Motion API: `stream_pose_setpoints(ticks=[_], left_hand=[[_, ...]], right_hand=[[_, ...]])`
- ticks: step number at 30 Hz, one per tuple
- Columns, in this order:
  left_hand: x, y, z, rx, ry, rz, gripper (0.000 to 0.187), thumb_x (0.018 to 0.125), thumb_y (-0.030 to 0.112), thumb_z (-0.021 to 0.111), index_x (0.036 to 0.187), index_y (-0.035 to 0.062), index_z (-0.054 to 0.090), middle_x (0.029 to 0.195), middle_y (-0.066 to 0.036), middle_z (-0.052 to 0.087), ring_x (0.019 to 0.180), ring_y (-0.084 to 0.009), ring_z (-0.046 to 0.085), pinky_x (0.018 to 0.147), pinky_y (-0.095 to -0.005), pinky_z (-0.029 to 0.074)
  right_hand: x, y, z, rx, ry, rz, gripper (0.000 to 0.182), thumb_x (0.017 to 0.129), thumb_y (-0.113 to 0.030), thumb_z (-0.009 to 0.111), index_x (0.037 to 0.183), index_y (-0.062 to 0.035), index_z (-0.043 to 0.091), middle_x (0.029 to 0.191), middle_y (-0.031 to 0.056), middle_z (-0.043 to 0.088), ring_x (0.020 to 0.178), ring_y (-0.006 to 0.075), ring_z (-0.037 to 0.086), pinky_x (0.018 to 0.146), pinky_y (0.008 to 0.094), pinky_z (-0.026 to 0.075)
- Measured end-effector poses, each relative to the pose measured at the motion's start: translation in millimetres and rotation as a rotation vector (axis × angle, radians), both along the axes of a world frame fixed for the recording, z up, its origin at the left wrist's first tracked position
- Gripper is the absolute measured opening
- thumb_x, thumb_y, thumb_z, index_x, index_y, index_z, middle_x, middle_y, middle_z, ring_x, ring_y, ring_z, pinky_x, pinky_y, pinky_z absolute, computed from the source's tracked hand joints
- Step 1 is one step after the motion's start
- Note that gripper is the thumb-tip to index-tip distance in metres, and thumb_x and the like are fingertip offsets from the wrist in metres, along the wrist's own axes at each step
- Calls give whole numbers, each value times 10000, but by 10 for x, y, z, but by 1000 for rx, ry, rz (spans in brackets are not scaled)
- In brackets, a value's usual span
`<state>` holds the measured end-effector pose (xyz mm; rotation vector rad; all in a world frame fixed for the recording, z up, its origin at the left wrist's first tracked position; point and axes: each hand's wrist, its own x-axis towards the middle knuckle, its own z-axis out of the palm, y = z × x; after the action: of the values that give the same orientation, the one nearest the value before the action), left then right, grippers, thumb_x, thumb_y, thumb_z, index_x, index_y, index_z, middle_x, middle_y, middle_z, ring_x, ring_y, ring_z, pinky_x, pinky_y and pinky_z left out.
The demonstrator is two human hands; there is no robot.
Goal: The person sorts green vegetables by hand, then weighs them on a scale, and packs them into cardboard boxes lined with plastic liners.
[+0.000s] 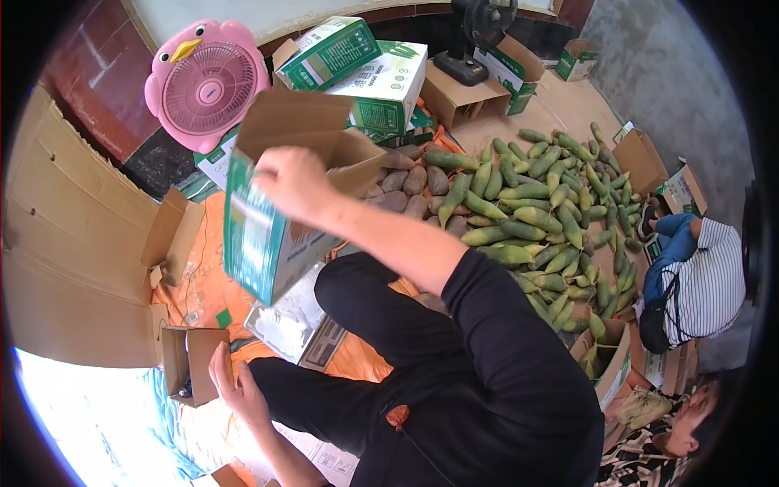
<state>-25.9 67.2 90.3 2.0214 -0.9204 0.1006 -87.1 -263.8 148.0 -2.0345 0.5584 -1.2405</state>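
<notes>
The short-sleeved top (519,381) and trousers (389,312) are black, the corded pendant (397,417) reddish

Print on raised carton (250,243) blurred, scale panel (324,344) too small to read; bottom carton (221,477), lower-right person (661,434) cut off

This looks like a packing room, with green radishes (531,215) heaped on the floor among printed cartons (377,85).

Orange sheet (213,264): gap between scale (320,344) and brown flap (166,227).
Around scale: lifted carton (264,239), knee (349,280) obstruct.
Radishes (527,215): block low passage.
</notes>
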Motion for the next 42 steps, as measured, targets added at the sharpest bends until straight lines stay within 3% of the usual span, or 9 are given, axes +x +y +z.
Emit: stream_pose_setpoints(ticks=[7, 11, 15, 22, 25, 29, 33, 38, 42], left_hand=[[243, -201, -46, -58, 814, -5, 526, 967, 194, 500, 1443, 74, 311, 1459, -126, 355, 1286, -280, 415, 936, -379, 448], [417, -97, -127, -217, 933, -82, 536, 990, 287, 458, 1458, 99, 279, 1476, -136, 320, 1278, -313, 428, 876, -409, 496], [449, 9, -124, -228, 956, 1, 529, 986, 297, 467, 1443, 96, 291, 1462, -132, 342, 1261, -307, 446, 795, -387, 535], [646, 21, -297, 91, 870, 230, 542, 935, 215, 550, 1399, 80, 305, 951, -93, 533, 799, -187, 612, 560, -317, 544], [724, -31, -321, 310, 787, 174, 489, 907, 166, 560, 1325, 45, 337, 879, -107, 558, 709, -187, 622, 499, -309, 532], [762, -51, -378, 481, 690, 205, 390, 843, 62, 541, 1214, 19, 427, 840, -105, 609, 696, -177, 634, 495, -315, 534], [872, 74, -639, 270, 558, 77, 358, 785, -13, 537, 1143, -24, 545, 956, -118, 658, 778, -170, 643, 666, -291, 502], [902, 100, -720, 348, 547, 228, 380, 763, 103, 577, 1128, -3, 581, 735, -141, 657, 597, -194, 639, 558, -335, 508], [955, 98, -761, 398, 517, 277, 250, 774, 136, 586, 944, -47, 604, 709, -172, 647, 598, -254, 655, 565, -362, 507]], right_hand=[[445, 1356, -677, -17, 371, 248, 124, 733, -190, 616, 733, -71, 651, 747, 133, 647, 731, 315, 643, 716, 444, 481], [489, 1885, -844, 25, 485, 364, 116, 701, -168, 644, 751, -69, 676, 742, 135, 663, 741, 302, 663, 664, 420, 498], [407, 2022, -943, 93, 545, 454, 127, 734, -149, 613, 760, -32, 655, 720, 154, 663, 727, 310, 666, 650, 430, 496], [408, 2248, -1148, 72, 621, 488, 96, 733, -103, 591, 744, -47, 669, 723, 159, 670, 756, 292, 675, 664, 414, 491], [360, 2317, -1204, 114, 582, 506, 107, 721, -105, 596, 748, -52, 685, 731, 159, 675, 750, 289, 678, 675, 405, 489], [354, 2352, -1237, 90, 654, 529, 134, 707, -102, 603, 781, -90, 714, 762, 153, 685, 772, 278, 680, 691, 390, 490], [374, 2351, -1270, 82, 704, 543, 158, 749, -165, 584, 817, -126, 721, 789, 152, 686, 777, 291, 678, 677, 411, 505], [402, 2322, -1291, 112, 690, 515, 153, 764, -162, 557, 726, -61, 665, 688, 171, 650, 686, 333, 659, 649, 442, 518], [399, 2290, -1304, 162, 680, 541, 149, 767, -175, 595, 757, -47, 671, 734, 180, 660, 741, 335, 665, 693, 451, 509]])
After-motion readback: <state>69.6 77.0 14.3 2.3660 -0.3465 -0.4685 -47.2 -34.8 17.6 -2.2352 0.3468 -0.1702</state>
